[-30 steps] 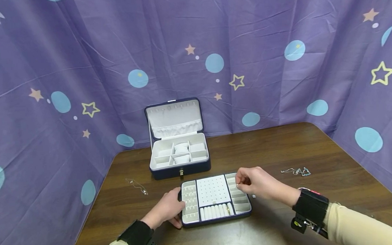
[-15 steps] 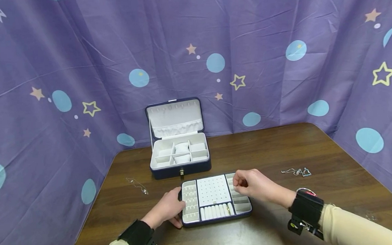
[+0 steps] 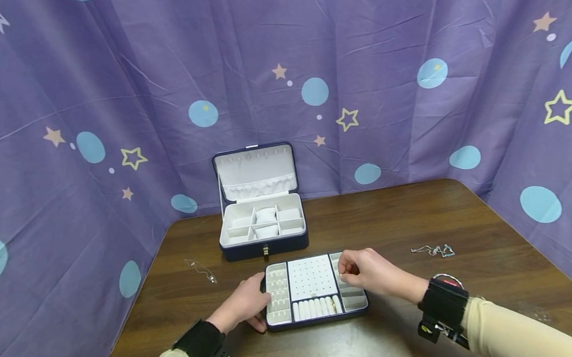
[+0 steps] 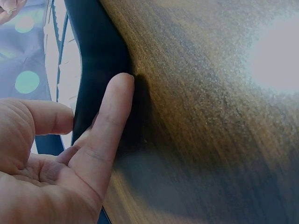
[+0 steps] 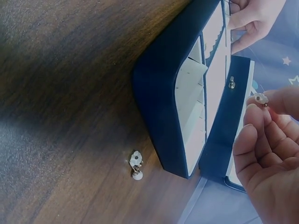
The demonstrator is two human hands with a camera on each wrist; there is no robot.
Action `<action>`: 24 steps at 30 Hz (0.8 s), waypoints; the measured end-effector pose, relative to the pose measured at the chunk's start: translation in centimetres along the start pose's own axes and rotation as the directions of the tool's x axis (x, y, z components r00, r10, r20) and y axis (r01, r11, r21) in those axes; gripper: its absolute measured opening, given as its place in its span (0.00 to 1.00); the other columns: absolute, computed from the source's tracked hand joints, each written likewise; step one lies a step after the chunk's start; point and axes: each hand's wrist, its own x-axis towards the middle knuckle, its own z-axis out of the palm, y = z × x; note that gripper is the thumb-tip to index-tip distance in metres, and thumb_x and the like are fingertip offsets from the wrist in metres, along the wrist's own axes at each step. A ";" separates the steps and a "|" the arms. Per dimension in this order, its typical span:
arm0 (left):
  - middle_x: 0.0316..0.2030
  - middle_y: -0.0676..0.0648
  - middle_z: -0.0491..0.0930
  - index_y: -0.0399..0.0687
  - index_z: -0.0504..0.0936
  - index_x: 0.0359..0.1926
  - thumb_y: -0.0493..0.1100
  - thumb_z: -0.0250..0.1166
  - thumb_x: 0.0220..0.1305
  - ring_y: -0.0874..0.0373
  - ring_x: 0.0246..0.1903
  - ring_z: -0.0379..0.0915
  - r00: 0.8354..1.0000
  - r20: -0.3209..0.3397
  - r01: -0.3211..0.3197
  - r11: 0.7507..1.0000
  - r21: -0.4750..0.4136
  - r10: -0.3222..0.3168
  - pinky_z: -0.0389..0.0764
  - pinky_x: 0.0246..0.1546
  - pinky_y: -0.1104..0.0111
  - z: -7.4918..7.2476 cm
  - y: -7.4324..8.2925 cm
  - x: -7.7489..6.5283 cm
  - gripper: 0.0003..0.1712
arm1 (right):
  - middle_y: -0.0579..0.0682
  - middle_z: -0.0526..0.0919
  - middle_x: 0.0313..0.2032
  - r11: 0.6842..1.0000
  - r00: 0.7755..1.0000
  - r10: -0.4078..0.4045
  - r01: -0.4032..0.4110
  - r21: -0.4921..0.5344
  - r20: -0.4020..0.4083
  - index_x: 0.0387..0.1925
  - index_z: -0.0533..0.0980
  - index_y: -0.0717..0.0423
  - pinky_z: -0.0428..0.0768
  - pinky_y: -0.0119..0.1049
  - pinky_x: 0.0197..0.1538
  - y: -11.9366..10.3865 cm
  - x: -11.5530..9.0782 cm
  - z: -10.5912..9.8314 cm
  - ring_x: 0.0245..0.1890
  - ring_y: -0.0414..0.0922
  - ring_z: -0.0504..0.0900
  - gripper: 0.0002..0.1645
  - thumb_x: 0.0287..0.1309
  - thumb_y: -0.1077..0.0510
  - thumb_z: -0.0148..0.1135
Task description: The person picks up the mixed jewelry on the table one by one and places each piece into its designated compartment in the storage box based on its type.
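Note:
In the head view my left hand (image 3: pixel 246 302) holds the left edge of a navy jewelry tray (image 3: pixel 315 321), thumb at the rim. The left wrist view shows one finger lying along the dark side wall. My right hand (image 3: pixel 368 271) is above the tray's right-hand compartments. Between thumb and fingertips it pinches a small white flower-like earring (image 5: pixel 260 98), clear in the right wrist view. A similar earring (image 5: pixel 136 164) lies on the table beside the tray's right side. Among the white ring rolls (image 3: pixel 314 308) sits a gold-coloured ring (image 3: pixel 333 305).
Behind the tray stands an open navy jewelry box (image 3: pixel 264 249) with white compartments and small cushions. A thin necklace (image 3: pixel 202 270) lies on the table at left, and a silvery chain (image 3: pixel 435 250) at right. A purple curtain (image 3: pixel 259 39) surrounds the table.
My right hand has shifted slightly left and lower over the tray's right compartments, still pinching the earring. The left hand stays on the tray's edge.

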 end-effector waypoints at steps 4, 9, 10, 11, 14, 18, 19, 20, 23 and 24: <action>0.28 0.36 0.79 0.32 0.57 0.75 0.31 0.55 0.68 0.49 0.15 0.82 1.000 0.003 -0.010 1.000 -0.004 0.010 0.85 0.16 0.58 0.0 0.0 -0.1 0.36 | 0.36 0.76 0.25 1.000 1.000 -0.003 0.003 0.001 0.002 0.31 0.77 0.49 0.76 0.28 0.29 0.1 0.0 0.2 0.27 0.31 0.73 0.12 0.56 0.68 0.70; 0.27 0.36 0.79 0.31 0.57 0.74 0.31 0.55 0.68 0.49 0.14 0.81 1.000 0.000 -0.024 1.000 -0.018 0.024 0.85 0.16 0.57 0.1 0.0 -0.2 0.35 | 0.36 0.77 0.25 1.000 1.000 0.000 0.000 0.003 0.005 0.31 0.77 0.49 0.76 0.28 0.29 0.3 0.1 0.5 0.27 0.31 0.73 0.12 0.55 0.68 0.70; 0.27 0.36 0.79 0.31 0.58 0.74 0.31 0.55 0.68 0.49 0.14 0.81 1.000 -0.001 -0.023 1.000 -0.017 0.023 0.85 0.16 0.58 0.1 0.0 -0.2 0.35 | 0.36 0.76 0.25 1.000 1.000 0.003 -0.003 0.004 0.007 0.31 0.77 0.49 0.76 0.28 0.29 0.3 0.1 0.5 0.27 0.31 0.73 0.12 0.55 0.68 0.70; 0.27 0.36 0.79 0.31 0.57 0.74 0.31 0.55 0.68 0.49 0.14 0.81 1.000 -0.001 -0.023 1.000 -0.015 0.023 0.85 0.16 0.58 0.1 0.0 -0.2 0.35 | 0.36 0.76 0.25 1.000 1.000 0.005 -0.005 0.004 0.008 0.31 0.77 0.49 0.76 0.28 0.29 0.3 0.1 0.6 0.26 0.31 0.73 0.12 0.55 0.68 0.70; 0.27 0.36 0.79 0.31 0.57 0.74 0.31 0.55 0.68 0.50 0.14 0.81 1.000 -0.001 -0.018 1.000 -0.011 0.018 0.85 0.16 0.58 0.1 0.0 -0.2 0.35 | 0.36 0.76 0.25 1.000 1.000 0.008 -0.008 0.007 0.012 0.30 0.76 0.49 0.76 0.28 0.29 0.4 0.1 0.7 0.26 0.31 0.73 0.12 0.55 0.69 0.70; 0.27 0.36 0.79 0.31 0.57 0.74 0.31 0.55 0.68 0.50 0.14 0.81 1.000 0.000 -0.015 1.000 -0.011 0.015 0.85 0.16 0.58 0.1 0.0 -0.2 0.35 | 0.36 0.76 0.25 1.000 1.000 0.006 -0.006 0.006 0.014 0.30 0.76 0.49 0.76 0.27 0.29 0.6 0.1 1.0 0.26 0.31 0.73 0.13 0.55 0.69 0.70; 0.27 0.36 0.79 0.31 0.57 0.74 0.31 0.55 0.68 0.50 0.14 0.81 1.000 0.001 -0.015 1.000 -0.012 0.015 0.85 0.16 0.58 0.1 0.0 -0.2 0.35 | 0.36 0.76 0.25 1.000 1.000 0.006 -0.006 0.005 0.015 0.30 0.76 0.49 0.76 0.27 0.29 0.7 0.1 1.1 0.26 0.30 0.73 0.13 0.55 0.68 0.70; 0.27 0.36 0.79 0.31 0.57 0.74 0.31 0.55 0.68 0.50 0.14 0.81 1.000 0.002 -0.014 1.000 -0.013 0.014 0.85 0.17 0.58 0.1 0.0 -0.2 0.35 | 0.36 0.76 0.25 1.000 1.000 0.005 -0.005 0.004 0.016 0.30 0.76 0.49 0.76 0.27 0.29 0.7 0.1 1.2 0.26 0.30 0.73 0.13 0.55 0.68 0.70; 0.27 0.36 0.79 0.31 0.57 0.74 0.31 0.55 0.68 0.50 0.14 0.81 1.000 0.004 -0.013 1.000 -0.019 0.013 0.85 0.17 0.58 0.1 0.0 -0.2 0.35 | 0.36 0.76 0.25 1.000 1.000 0.007 -0.007 0.004 0.018 0.30 0.76 0.49 0.75 0.27 0.28 0.9 0.2 1.4 0.26 0.30 0.72 0.13 0.55 0.68 0.70; 0.27 0.36 0.79 0.31 0.57 0.74 0.31 0.55 0.68 0.50 0.14 0.81 1.000 0.005 -0.014 1.000 -0.022 0.014 0.85 0.17 0.58 0.1 -0.1 -0.2 0.35 | 0.36 0.76 0.25 1.000 1.000 0.008 -0.008 0.005 0.020 0.30 0.76 0.49 0.75 0.27 0.28 0.9 0.2 1.5 0.26 0.30 0.72 0.13 0.55 0.68 0.69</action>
